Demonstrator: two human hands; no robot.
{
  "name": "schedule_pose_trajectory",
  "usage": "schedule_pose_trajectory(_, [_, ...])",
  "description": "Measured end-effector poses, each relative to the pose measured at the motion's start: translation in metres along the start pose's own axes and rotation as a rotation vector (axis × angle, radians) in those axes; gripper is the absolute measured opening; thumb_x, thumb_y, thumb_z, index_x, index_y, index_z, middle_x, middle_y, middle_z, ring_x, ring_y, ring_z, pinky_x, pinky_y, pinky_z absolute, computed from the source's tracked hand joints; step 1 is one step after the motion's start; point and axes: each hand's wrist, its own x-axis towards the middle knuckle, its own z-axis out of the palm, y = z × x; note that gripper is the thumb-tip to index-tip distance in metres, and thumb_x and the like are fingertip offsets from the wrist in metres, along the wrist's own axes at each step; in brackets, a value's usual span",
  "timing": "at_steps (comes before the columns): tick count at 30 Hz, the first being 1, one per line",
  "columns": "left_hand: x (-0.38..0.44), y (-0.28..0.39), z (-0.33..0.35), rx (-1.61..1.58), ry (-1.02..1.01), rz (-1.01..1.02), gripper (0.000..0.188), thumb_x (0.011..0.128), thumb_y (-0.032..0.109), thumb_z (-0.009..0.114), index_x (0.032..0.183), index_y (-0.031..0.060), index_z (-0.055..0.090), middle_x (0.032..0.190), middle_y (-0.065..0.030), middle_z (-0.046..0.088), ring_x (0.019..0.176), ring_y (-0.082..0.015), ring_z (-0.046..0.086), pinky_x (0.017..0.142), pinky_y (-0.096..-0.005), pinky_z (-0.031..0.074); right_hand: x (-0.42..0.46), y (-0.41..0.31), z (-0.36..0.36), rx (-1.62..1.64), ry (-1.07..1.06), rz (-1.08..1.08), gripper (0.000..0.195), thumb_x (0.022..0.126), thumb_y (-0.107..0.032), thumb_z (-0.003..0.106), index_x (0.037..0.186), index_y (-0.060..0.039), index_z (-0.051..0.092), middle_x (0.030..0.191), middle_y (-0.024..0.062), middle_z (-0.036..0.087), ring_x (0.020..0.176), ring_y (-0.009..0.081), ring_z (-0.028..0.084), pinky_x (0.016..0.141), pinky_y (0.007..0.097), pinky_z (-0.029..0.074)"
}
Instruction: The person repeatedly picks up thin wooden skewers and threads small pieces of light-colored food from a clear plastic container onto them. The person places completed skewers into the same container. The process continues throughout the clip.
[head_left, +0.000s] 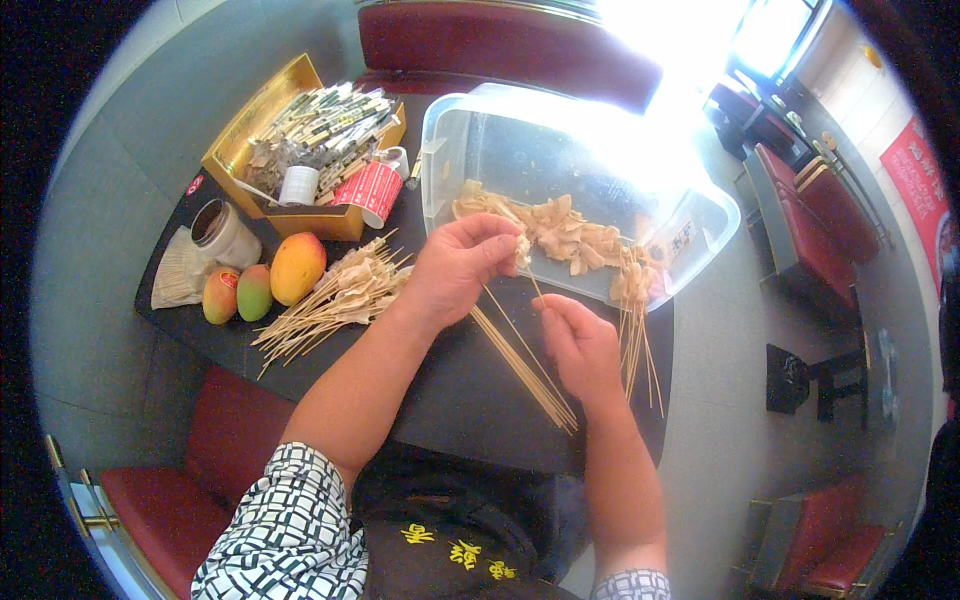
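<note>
My left hand (469, 262) pinches a pale, folded piece of food (523, 253) above the near side of a clear plastic tub (431, 176). Close by, my right hand (577, 341) grips a thin wooden skewer (535, 283) whose upper end meets that piece. Bare skewers (525, 371) lie on the dark table under and between my hands. Loose, flat tan pieces (574, 236) are inside the tub. Filled skewers (632, 289) rest at the tub's near right corner, their sticks pointing towards me. Another pile of filled skewers (352, 289) lies left of my left forearm.
Left on the table (442, 405) are a gold box (315, 225) of wrapped utensils and label rolls, an open jar (229, 236), three mangoes (298, 268) and a stack of napkins (176, 270). Red bench seats (495, 52) stand beyond and beside the table.
</note>
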Motion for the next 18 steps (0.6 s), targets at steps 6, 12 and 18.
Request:
schedule_pose_trajectory(6, [-0.002, 0.003, 0.009, 0.066, 0.092, 0.023, 0.018, 0.09, 0.006, 0.067, 0.108, 0.0027, 0.064, 0.091, -0.0045, 0.067, 0.08, -0.0141, 0.065, 0.072, -0.0296, 0.055, 0.0, 0.001, 0.001, -0.005, 0.003, 0.017, 0.018, 0.095, -0.014, 0.061, 0.107, -0.0027, 0.069, 0.08, 0.0092, 0.07, 0.067, 0.0106, 0.061, 0.064, 0.027, 0.05])
schedule_pose_trajectory(12, [-0.002, 0.004, 0.011, 0.241, 0.112, 0.135, 0.019, 0.087, 0.002, 0.068, 0.105, 0.0026, 0.063, 0.093, -0.0068, 0.068, 0.081, -0.0137, 0.065, 0.073, -0.0286, 0.055, 0.0, 0.002, 0.001, 0.01, 0.003, 0.044, 0.018, 0.095, -0.014, 0.061, 0.106, -0.0032, 0.07, 0.078, 0.0089, 0.069, 0.065, 0.0104, 0.06, 0.063, 0.027, 0.05])
schedule_pose_trajectory(18, [-0.004, 0.007, 0.013, 0.286, 0.132, 0.168, 0.02, 0.085, 0.001, 0.071, 0.103, 0.0021, 0.063, 0.092, -0.0071, 0.069, 0.081, -0.0142, 0.066, 0.074, -0.0284, 0.055, 0.001, 0.0, -0.001, -0.034, -0.001, 0.025, 0.018, 0.095, -0.015, 0.061, 0.106, -0.0032, 0.07, 0.074, 0.0096, 0.068, 0.061, 0.0109, 0.06, 0.06, 0.0276, 0.049])
